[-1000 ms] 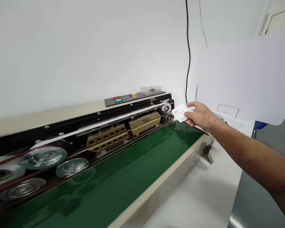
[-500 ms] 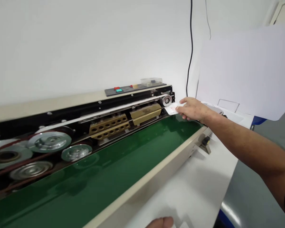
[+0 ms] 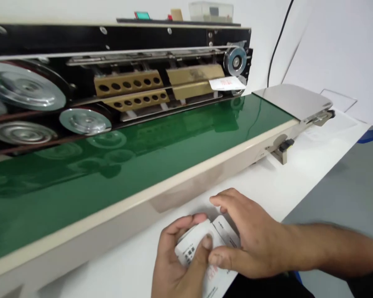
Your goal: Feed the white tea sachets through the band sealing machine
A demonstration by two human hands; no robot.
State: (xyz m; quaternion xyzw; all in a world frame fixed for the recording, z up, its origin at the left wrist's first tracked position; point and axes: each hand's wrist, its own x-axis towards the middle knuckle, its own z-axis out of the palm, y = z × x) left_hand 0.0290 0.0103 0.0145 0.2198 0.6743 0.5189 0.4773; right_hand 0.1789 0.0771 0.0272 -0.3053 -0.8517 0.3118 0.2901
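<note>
A stack of flat white packets with black and red print rests in my left hand, which is closed round it with the thumb on top. One packet sticks out of the stack on the right. My right hand is at the stack's right side, its thumb touching the top and its fingers apart, stretched over the far edge. Away from both hands, another white packet with red print sits at the right end of the band sealing machine, by the small metal wheel.
The machine's green conveyor belt runs along its front, ending at a grey metal plate. Metal wheels and brass blocks are exposed behind it. A black knob juts from the rail over the white table.
My right hand has let go of a packet at the machine's right end and come back to the stack in my left hand. The view has shifted, showing the stack and left hand.
</note>
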